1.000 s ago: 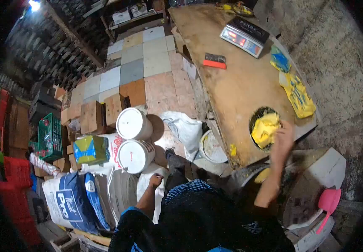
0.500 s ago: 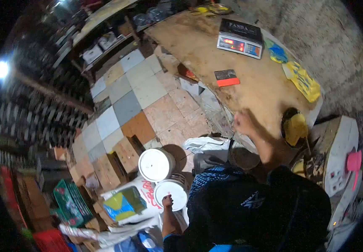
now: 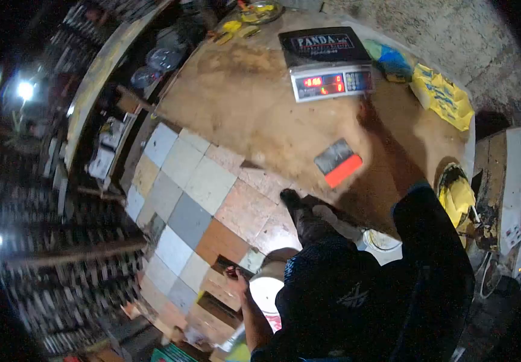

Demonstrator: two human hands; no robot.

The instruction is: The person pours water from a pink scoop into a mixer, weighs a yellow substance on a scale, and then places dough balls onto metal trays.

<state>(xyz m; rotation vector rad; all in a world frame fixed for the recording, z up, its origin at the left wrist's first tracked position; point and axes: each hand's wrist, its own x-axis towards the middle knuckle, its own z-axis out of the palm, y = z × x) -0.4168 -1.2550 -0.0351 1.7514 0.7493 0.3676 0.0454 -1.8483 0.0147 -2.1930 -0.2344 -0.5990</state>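
Observation:
My right hand [image 3: 368, 114] reaches over the table, a finger stretched out at the right end of the keypad of a digital scale [image 3: 324, 81]. Red digits glow on the scale's front, and its dark top plate reads PANDA. Below the scale lies a flat scraper [image 3: 339, 163] with a grey blade and a red-orange edge. Down at the left, my left hand [image 3: 236, 279] hangs above the boxes and bucket, its fingers curled around something small and dark that I cannot make out.
The wooden table [image 3: 236, 90] carries a yellow plastic wrapper [image 3: 444, 96], a blue-green bag [image 3: 393, 60] and a bowl with yellow contents [image 3: 456, 196]. Cardboard boxes [image 3: 212, 311] and a white-lidded bucket [image 3: 266, 294] stand on the tiled floor [image 3: 194, 199]. A shelf [image 3: 113, 151] runs along the left.
My right hand has moved from the table's near edge up to the scale's keypad. My body and view have come closer to the table. My left hand has moved away from the bucket lid.

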